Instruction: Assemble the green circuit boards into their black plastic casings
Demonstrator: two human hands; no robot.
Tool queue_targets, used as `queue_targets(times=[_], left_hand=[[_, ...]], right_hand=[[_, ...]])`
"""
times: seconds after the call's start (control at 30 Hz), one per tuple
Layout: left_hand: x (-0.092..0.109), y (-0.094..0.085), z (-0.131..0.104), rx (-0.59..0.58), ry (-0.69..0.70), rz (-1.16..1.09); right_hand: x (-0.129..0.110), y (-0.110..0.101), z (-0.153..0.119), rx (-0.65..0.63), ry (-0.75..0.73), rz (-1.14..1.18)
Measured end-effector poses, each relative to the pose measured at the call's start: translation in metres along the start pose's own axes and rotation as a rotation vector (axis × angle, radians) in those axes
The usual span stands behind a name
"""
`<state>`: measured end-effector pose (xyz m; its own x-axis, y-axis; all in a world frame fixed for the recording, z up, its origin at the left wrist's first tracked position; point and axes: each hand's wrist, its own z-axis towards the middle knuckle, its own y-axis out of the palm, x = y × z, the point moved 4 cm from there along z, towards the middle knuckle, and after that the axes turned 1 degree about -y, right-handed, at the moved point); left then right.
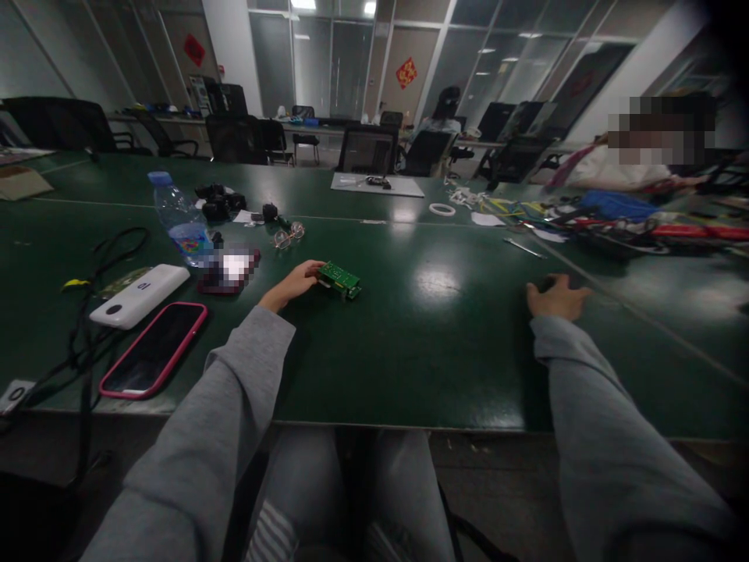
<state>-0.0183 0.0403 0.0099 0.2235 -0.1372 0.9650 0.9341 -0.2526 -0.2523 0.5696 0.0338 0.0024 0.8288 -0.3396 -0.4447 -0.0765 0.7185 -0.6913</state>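
Observation:
A green circuit board (340,278) is at the middle left of the dark green table (409,359). My left hand (298,281) grips its left edge, the fingers closed round it. Off to the right, my right hand (557,298) is over the table with its fingers spread and nothing seen in them. Beyond that hand lies a thin metal tool (525,248), which it does not touch.
On the left are a plastic bottle (184,226), a white power bank (140,297), a pink-edged phone (155,349), black cables and glasses (289,235). A cable pile (620,218) lies at the back right, near a seated person (614,168).

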Motion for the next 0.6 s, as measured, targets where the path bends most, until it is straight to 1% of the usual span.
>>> queue_targets(times=[0.03, 0.07, 0.1, 0.17, 0.2, 0.23, 0.3, 0.33, 0.37, 0.43, 0.5, 0.6], left_hand=[[0.0, 0.0, 0.0, 0.012, 0.01, -0.001], [0.0, -0.001, 0.001, 0.031, 0.019, -0.004], [0.0, -0.002, 0.001, 0.057, 0.025, -0.009], [0.002, -0.002, 0.003, 0.111, 0.044, -0.012], [0.003, -0.002, 0.003, 0.131, 0.059, -0.007], [0.005, -0.002, 0.002, 0.145, 0.079, 0.001], [0.011, -0.001, 0.001, 0.162, 0.122, 0.021], [0.013, 0.0, -0.001, 0.171, 0.136, 0.028], [0.016, 0.0, -0.002, 0.183, 0.144, 0.034], [0.019, 0.0, -0.004, 0.216, 0.152, 0.05], [0.022, -0.001, -0.005, 0.252, 0.173, 0.084], [0.029, 0.0, -0.007, 0.285, 0.23, 0.155]], right_hand=[[-0.007, 0.0, -0.006, -0.036, 0.089, 0.012], [-0.019, 0.0, -0.014, -0.073, 0.125, 0.044], [-0.037, -0.002, -0.024, -0.103, 0.092, 0.105], [-0.088, -0.006, -0.053, -0.197, -0.114, 0.304], [-0.115, -0.008, -0.069, -0.287, -0.202, 0.459], [-0.141, -0.008, -0.087, -0.403, -0.236, 0.644], [-0.183, -0.007, -0.119, -0.651, -0.188, 0.941], [-0.199, -0.007, -0.133, -0.746, -0.146, 1.023], [-0.212, -0.007, -0.145, -0.819, -0.109, 1.069], [-0.227, -0.008, -0.161, -0.914, -0.058, 1.088], [-0.232, -0.009, -0.171, -0.976, -0.022, 1.079], [-0.232, -0.012, -0.177, -1.037, 0.027, 1.084]])
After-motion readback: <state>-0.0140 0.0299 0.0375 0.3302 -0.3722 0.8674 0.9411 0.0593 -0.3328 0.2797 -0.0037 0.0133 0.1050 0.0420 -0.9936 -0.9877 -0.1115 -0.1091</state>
